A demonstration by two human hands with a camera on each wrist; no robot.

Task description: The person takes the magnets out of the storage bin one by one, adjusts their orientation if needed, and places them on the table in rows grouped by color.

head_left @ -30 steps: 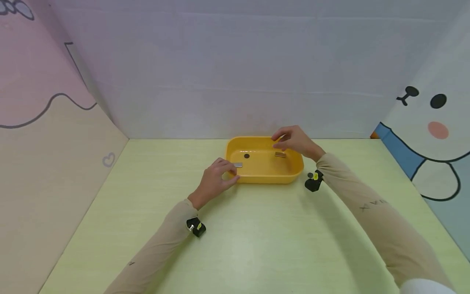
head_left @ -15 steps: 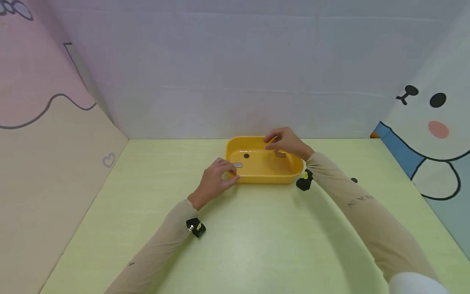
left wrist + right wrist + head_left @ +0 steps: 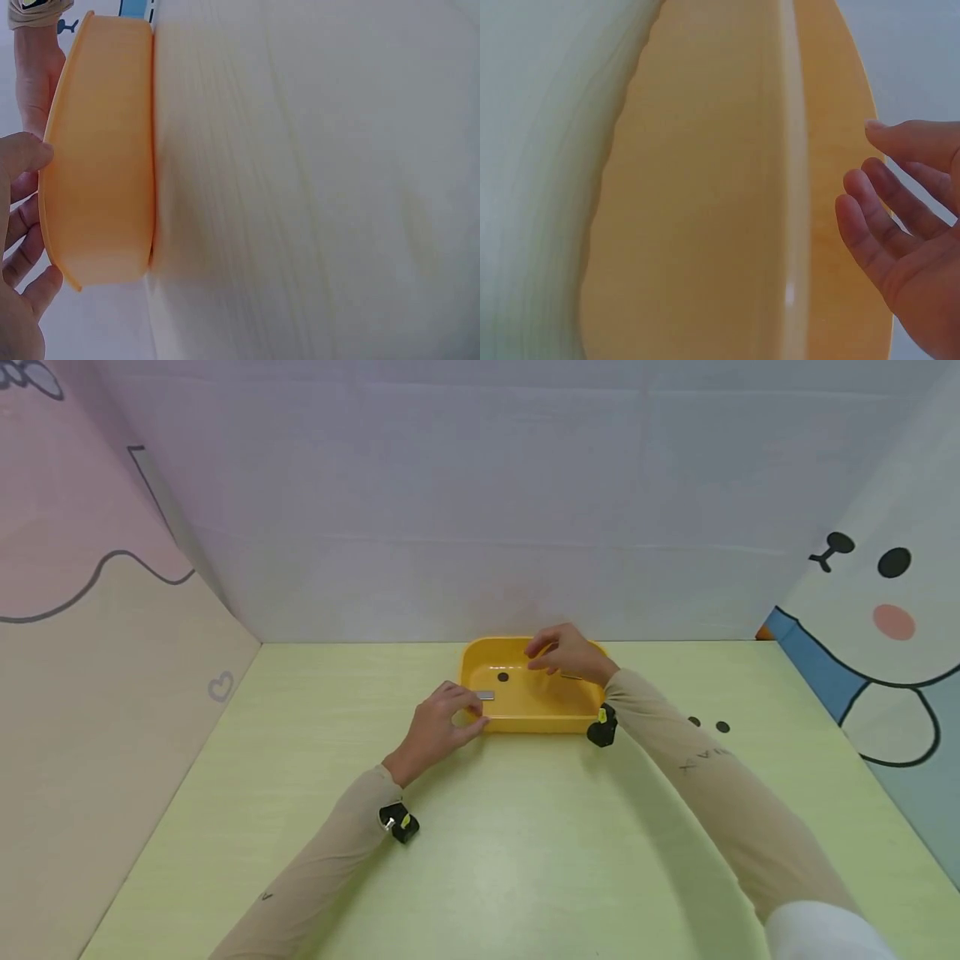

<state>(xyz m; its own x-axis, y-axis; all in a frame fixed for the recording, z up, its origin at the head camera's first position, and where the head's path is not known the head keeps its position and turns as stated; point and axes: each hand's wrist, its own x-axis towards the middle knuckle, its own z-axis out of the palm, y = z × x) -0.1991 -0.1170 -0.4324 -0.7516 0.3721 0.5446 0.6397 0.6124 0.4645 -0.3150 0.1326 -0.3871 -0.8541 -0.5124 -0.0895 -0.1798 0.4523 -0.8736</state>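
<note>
A yellow plastic tub [image 3: 540, 724] with rounded corners stands against the back wall. At its front left corner my left hand [image 3: 444, 727] holds the rim, thumb outside and fingertips over the edge; the left wrist view shows the thumb on the tub's side. Near those fingers lies a small silvery rectangular piece [image 3: 486, 696]. A dark round disc [image 3: 503, 677] is on the tub's floor. My right hand [image 3: 566, 653] hovers over the tub's right half with loosely bent fingers and nothing between them. Beneath it, a small brownish rectangular piece [image 3: 572, 677] is mostly hidden.
Two dark round discs [image 3: 722, 727] lie on the pale green table [image 3: 495, 860], right of the tub and behind the right sleeve [image 3: 697, 768]. A grey-white wall [image 3: 450, 527] rises behind, and printed panels stand at both sides.
My right hand has moved left over the tub, covering most of the brownish piece. Its sleeve has uncovered two discs on the table. The left hand and tub stay in place.
</note>
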